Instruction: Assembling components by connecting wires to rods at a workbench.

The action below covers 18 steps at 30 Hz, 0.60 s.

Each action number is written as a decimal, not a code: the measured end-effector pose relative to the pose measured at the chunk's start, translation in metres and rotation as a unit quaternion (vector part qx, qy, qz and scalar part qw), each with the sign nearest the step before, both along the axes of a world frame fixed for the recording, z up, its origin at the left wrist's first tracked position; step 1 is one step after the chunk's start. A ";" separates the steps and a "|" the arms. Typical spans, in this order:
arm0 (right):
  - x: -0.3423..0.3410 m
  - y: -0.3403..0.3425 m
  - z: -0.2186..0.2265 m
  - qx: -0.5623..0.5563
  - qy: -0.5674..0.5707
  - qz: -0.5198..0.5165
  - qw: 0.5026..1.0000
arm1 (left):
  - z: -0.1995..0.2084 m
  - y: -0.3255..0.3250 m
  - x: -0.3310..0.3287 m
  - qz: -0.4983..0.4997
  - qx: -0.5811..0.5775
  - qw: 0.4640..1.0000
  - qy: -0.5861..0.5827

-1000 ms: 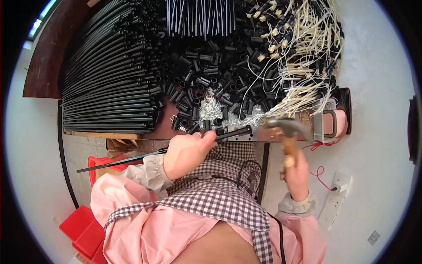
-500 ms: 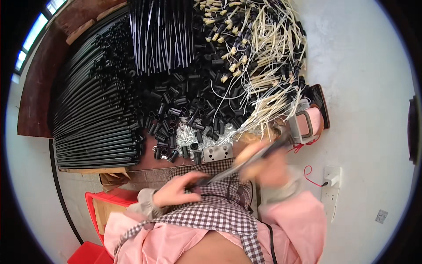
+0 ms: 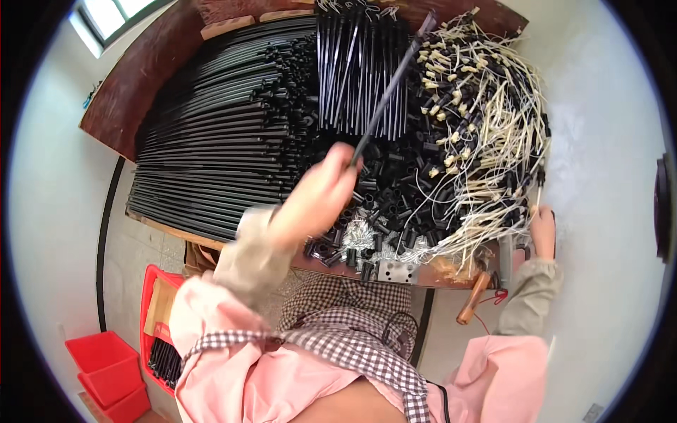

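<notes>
My left hand [image 3: 317, 197], blurred by motion, is closed around the near end of a long black rod [image 3: 388, 102]. The rod slants up and away to the right, across a bundle of thin black rods [image 3: 342, 92]. At the table's right edge my right hand [image 3: 543, 233] has its fingers pinched at a cream wire [image 3: 539, 196] with a dark end piece, beside a heap of cream-wired black parts [image 3: 486, 141]. Between my hands lie many short black tubes [image 3: 384, 201] and a pile of small silvery pins [image 3: 358, 236].
Long black rods [image 3: 211, 151] are stacked on the left of the table. Along the front edge sit a metal block with holes [image 3: 396, 272] and a tool's wooden handle [image 3: 472, 299], which juts past the edge. Red bins [image 3: 106, 356] stand on the floor at lower left.
The rod was low before my apron, between both hands; my left hand has lifted it up over the table. My right hand has left it and moved right to the wired parts. The view has shifted.
</notes>
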State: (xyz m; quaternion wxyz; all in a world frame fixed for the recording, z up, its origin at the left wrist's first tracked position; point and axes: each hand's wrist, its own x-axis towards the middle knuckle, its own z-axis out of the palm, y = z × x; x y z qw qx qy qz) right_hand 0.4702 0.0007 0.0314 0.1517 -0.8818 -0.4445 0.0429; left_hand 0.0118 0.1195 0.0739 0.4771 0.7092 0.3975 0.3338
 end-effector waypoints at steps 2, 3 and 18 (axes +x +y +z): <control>-0.023 -0.008 0.007 0.167 0.064 0.058 0.982 | -0.018 0.075 0.031 0.103 0.217 0.967 0.082; -0.048 -0.007 0.007 0.211 0.074 0.095 0.970 | -0.041 0.124 0.049 0.076 0.313 0.902 0.287; -0.272 -0.045 0.003 0.095 0.347 0.359 0.861 | -0.002 -0.017 0.055 -0.131 -0.312 0.889 -0.308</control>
